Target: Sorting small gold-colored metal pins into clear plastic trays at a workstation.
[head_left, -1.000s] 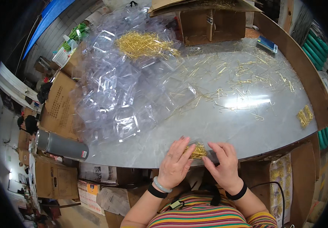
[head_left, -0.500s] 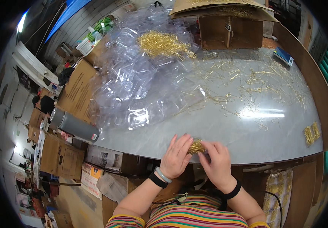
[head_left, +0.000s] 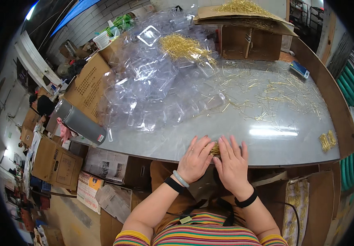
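At the table's near edge, a small bundle of gold wire hooks point(head_left: 215, 148) lies between my two hands, mostly covered by them. My left hand point(head_left: 195, 159) rests over its left side, fingers stretched out. Over the right side lies my right hand point(head_left: 232, 163), its fingers straight and flat and its thumb pointing toward the bundle. Both hands touch the bundle, pressing from either side; whether a clear case surrounds it I cannot tell. Loose gold wire hooks point(head_left: 281, 96) are scattered across the right half of the grey table point(head_left: 168, 141).
Clear plastic cases point(head_left: 144, 82) pile up at the left, with a heap of gold hooks point(head_left: 183, 46) on top. A grey bottle point(head_left: 80, 123) leans at the left edge. Gold bundles point(head_left: 327, 140) lie near right; a cardboard box point(head_left: 248, 43) stands at the back.
My fingers, earlier curled around the bundle, now lie flatter and straighter over it. The right hand has stretched out its fingers. The whole view has shifted slightly.
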Tool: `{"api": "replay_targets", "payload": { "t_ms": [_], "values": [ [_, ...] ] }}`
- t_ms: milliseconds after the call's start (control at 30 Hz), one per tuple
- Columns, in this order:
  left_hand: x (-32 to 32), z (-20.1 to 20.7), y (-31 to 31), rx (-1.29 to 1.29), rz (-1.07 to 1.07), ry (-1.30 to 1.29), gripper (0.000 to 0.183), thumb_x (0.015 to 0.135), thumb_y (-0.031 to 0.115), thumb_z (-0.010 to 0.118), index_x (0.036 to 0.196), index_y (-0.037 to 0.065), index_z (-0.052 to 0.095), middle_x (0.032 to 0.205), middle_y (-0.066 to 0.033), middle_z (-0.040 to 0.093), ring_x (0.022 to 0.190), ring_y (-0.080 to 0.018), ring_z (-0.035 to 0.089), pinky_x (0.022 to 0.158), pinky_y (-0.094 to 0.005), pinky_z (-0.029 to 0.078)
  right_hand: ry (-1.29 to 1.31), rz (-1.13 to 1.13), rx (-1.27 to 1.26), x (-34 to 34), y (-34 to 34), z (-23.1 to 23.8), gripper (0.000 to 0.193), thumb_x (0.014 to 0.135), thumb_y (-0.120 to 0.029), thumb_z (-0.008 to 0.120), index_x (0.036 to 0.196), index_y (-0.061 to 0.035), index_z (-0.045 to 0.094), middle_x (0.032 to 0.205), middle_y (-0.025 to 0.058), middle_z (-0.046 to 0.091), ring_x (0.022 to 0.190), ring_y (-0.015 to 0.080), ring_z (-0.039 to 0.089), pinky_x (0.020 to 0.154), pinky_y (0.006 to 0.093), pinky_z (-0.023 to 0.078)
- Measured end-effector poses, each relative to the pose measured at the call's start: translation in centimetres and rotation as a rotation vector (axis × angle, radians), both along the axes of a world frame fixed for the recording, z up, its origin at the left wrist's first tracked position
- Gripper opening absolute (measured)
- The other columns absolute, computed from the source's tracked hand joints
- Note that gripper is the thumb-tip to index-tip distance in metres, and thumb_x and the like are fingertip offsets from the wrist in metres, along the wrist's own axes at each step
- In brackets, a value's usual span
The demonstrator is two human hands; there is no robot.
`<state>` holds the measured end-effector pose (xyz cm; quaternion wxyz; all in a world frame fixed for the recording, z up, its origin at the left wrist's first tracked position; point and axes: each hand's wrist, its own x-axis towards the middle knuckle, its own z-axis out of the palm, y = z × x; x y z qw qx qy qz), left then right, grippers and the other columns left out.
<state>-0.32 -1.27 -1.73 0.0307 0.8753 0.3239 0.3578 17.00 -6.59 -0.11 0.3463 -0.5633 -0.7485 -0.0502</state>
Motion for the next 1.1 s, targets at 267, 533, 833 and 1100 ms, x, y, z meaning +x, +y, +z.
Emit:
{"api": "replay_targets", "payload": {
  "t_ms": [267,533,833,1100],
  "values": [
    [-0.2,-0.1,0.1,-0.003,-0.039,-0.074,0.044,0.091,0.009,0.064,0.132,-0.001,0.054,0.133,-0.0196,0.053,0.127,-0.0388,0.052,0.113,-0.0562,0.037,0.023,0.083,-0.158,0.3,0.2,0.2,0.06,0.099,-0.024,0.057,0.152,-0.0049,0.037,0.154,0.013,0.044,0.147,0.0378,0.032,0.118,0.064,0.013],
    [-0.4,-0.3,0.0,0.006,-0.044,-0.012,0.048,0.091,0.013,0.066,0.134,-0.004,0.053,0.134,-0.0194,0.054,0.13,-0.0356,0.05,0.115,-0.053,0.035,0.149,0.07,-0.257,0.3,1.2,0.8,0.05,0.099,-0.014,0.054,0.147,-0.0041,0.043,0.148,0.0138,0.051,0.142,0.0406,0.039,0.118,0.0562,0.021],
    [-0.6,0.0,0.5,-0.041,0.041,-0.245,0.061,0.09,0.015,0.072,0.143,0.0,0.045,0.14,-0.0204,0.047,0.124,-0.0393,0.052,0.106,-0.047,0.043,0.282,-0.086,-0.239,1.9,3.9,2.2,0.022,0.09,-0.008,0.065,0.111,-0.0057,0.068,0.087,0.0124,0.07,0.096,0.0331,0.062,0.081,0.043,0.049],
    [0.7,0.7,-1.5,-0.291,0.087,-0.196,0.051,0.096,0.025,0.065,0.136,-0.004,0.051,0.13,-0.0244,0.052,0.115,-0.0418,0.053,0.101,-0.048,0.043,0.509,-0.36,-0.259,1.4,-1.5,1.8,0.023,0.089,-0.013,0.069,0.11,-0.0049,0.065,0.074,0.0128,0.069,0.062,0.0297,0.066,0.058,0.0392,0.05]
  ]
}}
